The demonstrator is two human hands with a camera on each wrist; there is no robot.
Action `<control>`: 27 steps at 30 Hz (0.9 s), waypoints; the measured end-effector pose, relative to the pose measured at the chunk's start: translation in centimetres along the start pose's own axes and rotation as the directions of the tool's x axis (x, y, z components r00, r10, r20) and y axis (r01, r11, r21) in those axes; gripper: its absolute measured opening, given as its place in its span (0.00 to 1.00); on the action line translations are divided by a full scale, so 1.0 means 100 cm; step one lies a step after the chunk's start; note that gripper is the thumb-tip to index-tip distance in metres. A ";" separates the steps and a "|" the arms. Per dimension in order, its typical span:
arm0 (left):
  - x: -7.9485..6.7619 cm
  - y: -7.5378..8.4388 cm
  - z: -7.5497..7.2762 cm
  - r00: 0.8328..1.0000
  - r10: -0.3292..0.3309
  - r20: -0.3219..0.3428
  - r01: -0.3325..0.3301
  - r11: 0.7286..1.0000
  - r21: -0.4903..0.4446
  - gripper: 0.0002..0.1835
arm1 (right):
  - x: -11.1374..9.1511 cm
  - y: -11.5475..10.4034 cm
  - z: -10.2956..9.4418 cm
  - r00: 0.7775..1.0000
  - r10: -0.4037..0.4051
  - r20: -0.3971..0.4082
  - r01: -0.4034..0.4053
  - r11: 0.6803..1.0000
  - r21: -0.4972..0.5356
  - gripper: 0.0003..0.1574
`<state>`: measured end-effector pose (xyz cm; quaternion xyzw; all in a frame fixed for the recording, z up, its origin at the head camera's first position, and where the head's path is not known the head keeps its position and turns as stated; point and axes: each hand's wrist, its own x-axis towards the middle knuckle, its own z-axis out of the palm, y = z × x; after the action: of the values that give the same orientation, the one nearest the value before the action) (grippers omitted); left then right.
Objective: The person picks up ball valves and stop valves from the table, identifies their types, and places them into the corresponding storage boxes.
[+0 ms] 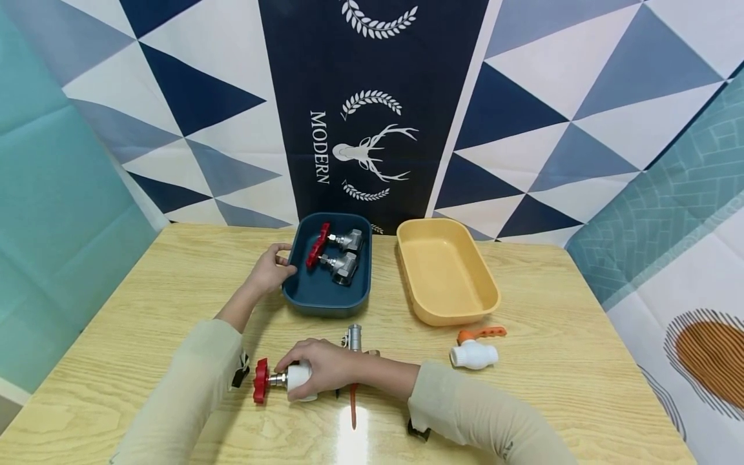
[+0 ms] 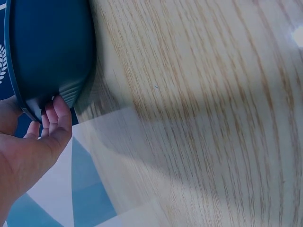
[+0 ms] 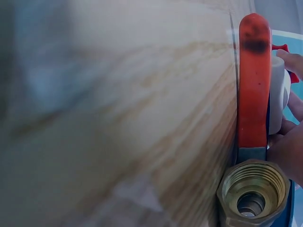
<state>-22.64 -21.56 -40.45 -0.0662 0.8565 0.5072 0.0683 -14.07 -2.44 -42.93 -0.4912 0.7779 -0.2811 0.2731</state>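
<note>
With thumb and fingers, my left hand (image 1: 271, 270) pinches the rim on the left side of a dark blue plastic bin (image 1: 327, 303); the left wrist view shows the fingers (image 2: 57, 118) at the bin's wall. Two metal valves (image 1: 344, 267) with red handwheels lie inside. My right hand (image 1: 325, 367) grips the body of a white plastic valve (image 1: 299, 374) whose red handwheel (image 1: 261, 382) points left. Under the right wrist lies a metal ball valve (image 1: 354, 337), partly hidden, with its red lever (image 3: 254, 94) and brass threaded opening (image 3: 253, 194) close in the right wrist view.
A yellow bin (image 1: 447, 274) stands to the right of the blue one. In front of it lies a white plastic ball valve (image 1: 474, 354) with an orange lever. Behind the wooden table (image 1: 558, 361) hangs a patterned cloth (image 1: 372, 155).
</note>
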 end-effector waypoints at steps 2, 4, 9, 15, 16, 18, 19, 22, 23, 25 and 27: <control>0.000 0.000 0.000 1.000 0.001 -0.001 -0.001 1.000 0.000 0.28 | 0.000 -0.001 0.000 1.000 0.006 0.004 -0.006 1.000 -0.019 0.28; 0.000 -0.001 -0.001 1.000 0.004 -0.004 -0.004 1.000 0.005 0.27 | 0.000 -0.001 0.000 1.000 0.011 0.007 -0.011 0.999 -0.035 0.28; -0.001 0.000 -0.001 1.000 0.011 -0.005 -0.011 1.000 0.017 0.27 | 0.003 0.000 0.001 1.000 0.027 0.013 -0.026 0.997 -0.069 0.27; -0.002 0.000 -0.001 1.000 0.012 -0.004 -0.012 1.000 0.019 0.28 | 0.007 0.000 0.003 0.999 0.027 0.019 -0.024 0.992 -0.121 0.25; -0.002 0.000 -0.001 1.000 0.011 -0.005 -0.011 1.000 0.019 0.28 | 0.007 0.000 0.003 1.000 0.022 0.019 -0.020 0.991 -0.131 0.24; -0.002 -0.001 -0.001 1.000 0.010 -0.007 -0.010 1.000 0.022 0.28 | 0.007 -0.001 0.003 1.000 0.014 0.019 -0.012 0.989 -0.144 0.24; -0.002 -0.001 -0.001 1.000 0.009 -0.008 -0.009 1.000 0.021 0.28 | 0.007 -0.002 0.003 1.000 0.012 0.018 -0.009 0.988 -0.151 0.24; -0.002 -0.001 0.000 1.000 0.007 -0.007 -0.007 1.000 0.021 0.28 | 0.008 -0.002 0.004 1.000 0.005 0.018 -0.002 0.986 -0.165 0.23; -0.002 -0.001 0.000 1.000 0.006 -0.007 -0.006 1.000 0.021 0.28 | 0.008 -0.002 0.004 1.000 0.003 0.018 0.000 0.986 -0.165 0.23; -0.001 -0.001 0.000 1.000 0.004 -0.007 -0.004 1.000 0.018 0.27 | 0.008 -0.002 0.003 1.000 0.004 0.018 -0.001 0.987 -0.159 0.23; -0.001 0.000 0.000 1.000 0.005 -0.006 -0.005 1.000 0.016 0.27 | 0.008 -0.001 0.003 1.000 0.005 0.017 -0.002 0.990 -0.143 0.23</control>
<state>-22.52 -21.53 -40.44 -0.0653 0.8608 0.5005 0.0650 -14.12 -3.30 -43.15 -0.5106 0.7945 -0.2197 0.2444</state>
